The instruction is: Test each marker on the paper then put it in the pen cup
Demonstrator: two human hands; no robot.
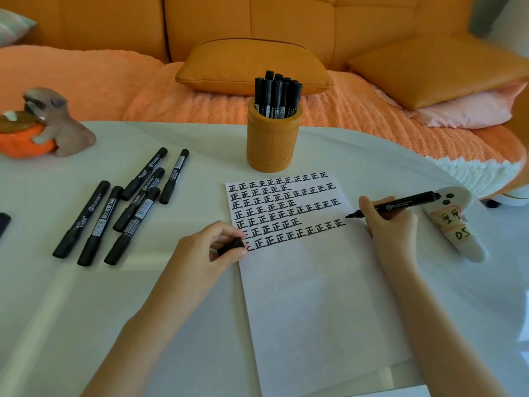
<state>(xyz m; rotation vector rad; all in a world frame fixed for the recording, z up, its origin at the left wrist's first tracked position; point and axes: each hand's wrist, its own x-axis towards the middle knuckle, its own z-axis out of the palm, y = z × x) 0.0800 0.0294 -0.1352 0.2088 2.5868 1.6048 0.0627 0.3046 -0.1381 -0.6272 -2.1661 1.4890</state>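
A white sheet of paper (309,296) lies on the table, its upper part filled with rows of black written characters. My right hand (392,222) grips an uncapped black marker (400,204), tip pointing left just off the paper's right edge, near the end of a row. My left hand (211,245) rests on the paper's left edge and pinches the marker's black cap (231,246). An orange pen cup (273,137) stands beyond the paper, holding several capped black markers (276,94). Several more capped black markers (120,207) lie on the table to the left.
A white remote-like device (455,222) with handwritten labels lies right of the paper, under the marker's rear end. A dog figurine with an orange bowl (45,124) sits at the table's far left. A dark object (3,223) pokes in at the left edge. Behind the table is an orange sofa with cushions (252,67).
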